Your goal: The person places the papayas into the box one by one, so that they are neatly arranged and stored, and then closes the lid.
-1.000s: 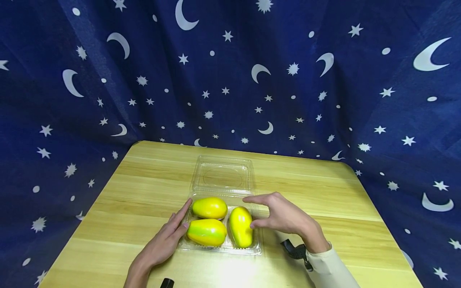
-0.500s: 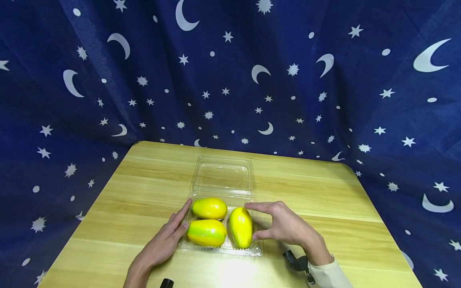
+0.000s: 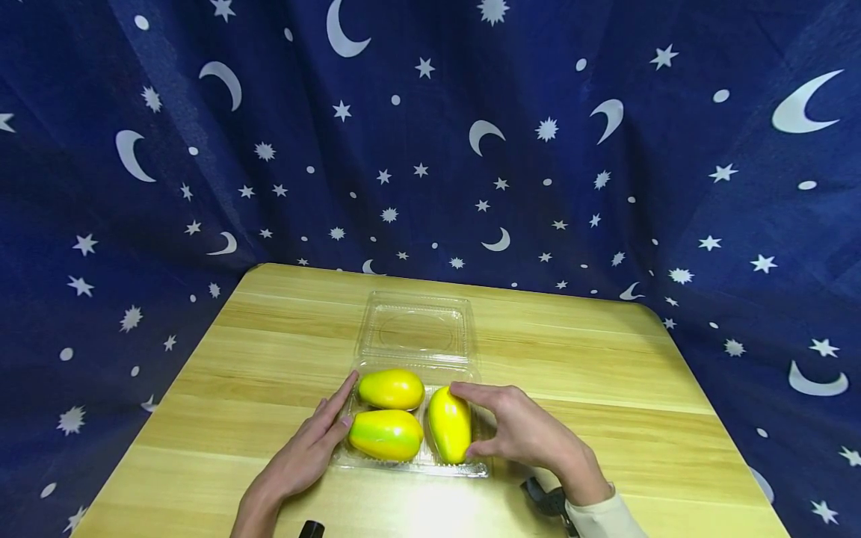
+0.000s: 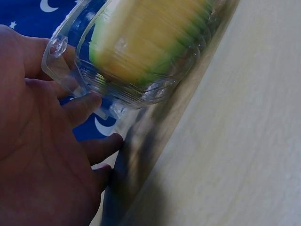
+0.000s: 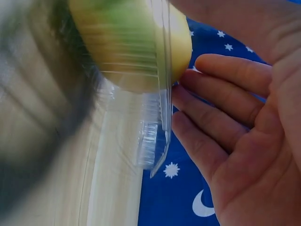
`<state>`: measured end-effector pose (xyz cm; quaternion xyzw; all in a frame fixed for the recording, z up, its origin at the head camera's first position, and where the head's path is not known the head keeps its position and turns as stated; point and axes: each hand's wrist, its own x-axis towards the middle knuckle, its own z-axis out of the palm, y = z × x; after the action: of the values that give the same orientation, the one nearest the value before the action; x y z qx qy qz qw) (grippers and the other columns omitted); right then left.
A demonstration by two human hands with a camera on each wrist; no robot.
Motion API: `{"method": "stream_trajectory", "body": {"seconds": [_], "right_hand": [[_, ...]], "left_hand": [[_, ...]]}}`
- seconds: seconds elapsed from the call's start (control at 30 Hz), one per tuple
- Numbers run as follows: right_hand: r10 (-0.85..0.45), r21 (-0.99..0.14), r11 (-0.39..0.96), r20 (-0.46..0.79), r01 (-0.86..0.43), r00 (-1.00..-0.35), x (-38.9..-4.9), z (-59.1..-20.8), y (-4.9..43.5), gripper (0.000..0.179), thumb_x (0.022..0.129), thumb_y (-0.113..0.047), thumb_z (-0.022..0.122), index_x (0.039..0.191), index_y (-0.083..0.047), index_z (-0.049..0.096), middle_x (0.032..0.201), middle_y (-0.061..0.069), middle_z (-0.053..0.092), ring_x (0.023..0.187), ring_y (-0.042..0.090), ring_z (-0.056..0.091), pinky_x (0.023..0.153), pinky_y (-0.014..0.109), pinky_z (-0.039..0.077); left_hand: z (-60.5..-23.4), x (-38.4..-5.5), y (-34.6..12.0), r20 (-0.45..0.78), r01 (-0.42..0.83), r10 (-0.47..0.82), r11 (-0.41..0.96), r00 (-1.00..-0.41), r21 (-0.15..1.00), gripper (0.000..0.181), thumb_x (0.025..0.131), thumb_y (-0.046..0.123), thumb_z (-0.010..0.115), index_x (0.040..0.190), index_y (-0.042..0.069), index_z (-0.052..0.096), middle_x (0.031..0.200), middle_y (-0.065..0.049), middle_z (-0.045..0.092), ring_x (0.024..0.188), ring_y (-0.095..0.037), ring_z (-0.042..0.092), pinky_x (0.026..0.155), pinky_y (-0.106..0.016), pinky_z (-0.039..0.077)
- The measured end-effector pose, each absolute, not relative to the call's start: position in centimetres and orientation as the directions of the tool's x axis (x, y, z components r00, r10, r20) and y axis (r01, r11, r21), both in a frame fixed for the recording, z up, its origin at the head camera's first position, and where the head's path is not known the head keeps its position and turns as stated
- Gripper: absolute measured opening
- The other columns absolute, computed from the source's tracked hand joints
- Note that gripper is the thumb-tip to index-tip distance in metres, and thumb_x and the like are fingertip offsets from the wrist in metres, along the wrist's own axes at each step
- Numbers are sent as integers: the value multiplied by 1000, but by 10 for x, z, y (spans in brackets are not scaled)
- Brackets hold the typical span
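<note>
A clear plastic clamshell box (image 3: 447,469) lies unfolded on the table, its lid (image 3: 417,329) flat toward the back. Three yellow mangoes fill the base: an upper-left mango (image 3: 392,389), a lower-left mango (image 3: 386,435) streaked with green, and an upright right mango (image 3: 449,424). My left hand (image 3: 306,452) rests along the box's left side, fingers fairly straight, thumb by the lower-left mango. My right hand (image 3: 531,430) spans the right mango, index fingertip at its far end and thumb at its near end. Box rim and fingertips (image 5: 181,92) meet in the right wrist view.
The wooden table (image 3: 592,359) extends around the box. Behind it hangs a dark blue cloth (image 3: 430,149) with white moons and stars. A black wrist mount (image 3: 546,499) sits under my right wrist, and a black piece (image 3: 312,529) shows at the front edge.
My right hand drew back slightly from the right mango, then came in again, fingertip and thumb now at its two ends. The left hand and the box stay in place.
</note>
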<state>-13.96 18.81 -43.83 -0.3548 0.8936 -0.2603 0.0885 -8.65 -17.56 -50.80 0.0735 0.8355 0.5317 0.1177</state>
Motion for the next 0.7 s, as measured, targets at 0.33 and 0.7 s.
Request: {"method": "stream_trajectory", "body": {"seconds": [0.33, 0.7], "right_hand": [[-706, -436, 623, 44, -649, -707, -140, -440, 176, 93, 76, -28, 102, 157, -9, 61, 160, 3, 62, 144, 23, 63, 118, 42, 54], [-717, -430, 607, 65, -668, -694, -142, -446, 171, 99, 76, -34, 103, 160, -7, 57, 166, 9, 55, 149, 26, 59, 121, 44, 51]], "left_hand": [[-509, -86, -175, -118, -3, 243, 428, -963, 904, 61, 121, 28, 38, 176, 40, 15, 183, 13, 13, 172, -37, 2, 136, -67, -3], [-509, -87, -176, -107, 9, 251, 420, -962, 907, 62, 121, 25, 38, 177, 40, 14, 183, 14, 13, 172, -34, 3, 137, -65, -3]]}}
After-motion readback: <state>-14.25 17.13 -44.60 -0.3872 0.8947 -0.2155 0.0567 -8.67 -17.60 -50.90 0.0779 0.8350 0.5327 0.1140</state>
